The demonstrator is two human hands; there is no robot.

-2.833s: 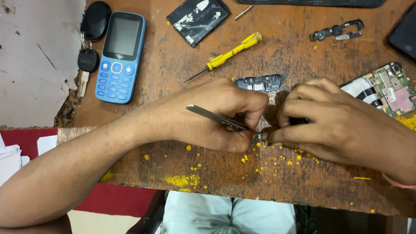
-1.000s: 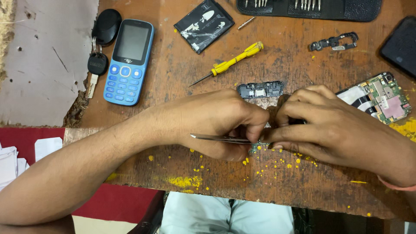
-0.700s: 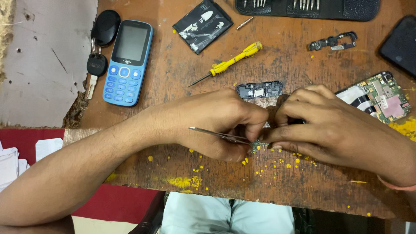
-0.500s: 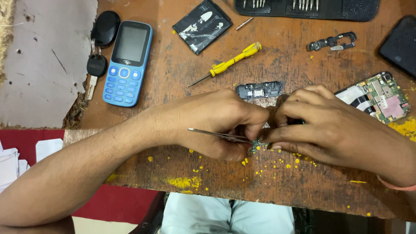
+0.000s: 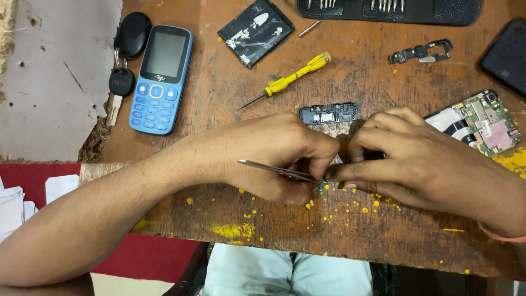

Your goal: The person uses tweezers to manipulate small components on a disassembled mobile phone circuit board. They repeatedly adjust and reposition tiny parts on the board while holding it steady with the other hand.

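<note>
Looking down, I see the worn wooden surface (image 5: 219, 87), flecked with yellow paint, carrying everything. Along the top edge lies a black tool pouch (image 5: 438, 11) with a row of metal bits tucked in its slots. Left of it sits a black rectangular battery pack (image 5: 255, 33) with a white-printed label, lying slightly askew. Further left a blue keypad phone (image 5: 160, 78) lies face up beside a black car key (image 5: 121, 82). At the right edge rests a green circuit board (image 5: 485, 123), a yellow-handled screwdriver (image 5: 287, 80) lies near the middle, and a small black plastic frame (image 5: 327, 113) sits just above the hands. My left hand (image 5: 274, 156) has its fingers clenched around thin steel tweezers (image 5: 274, 169), their tips meeting a tiny part (image 5: 320, 186) near the front edge of the surface. My right hand (image 5: 416, 159) pinches that same part with its fingers; the piece is mostly hidden and too small to describe.
</note>
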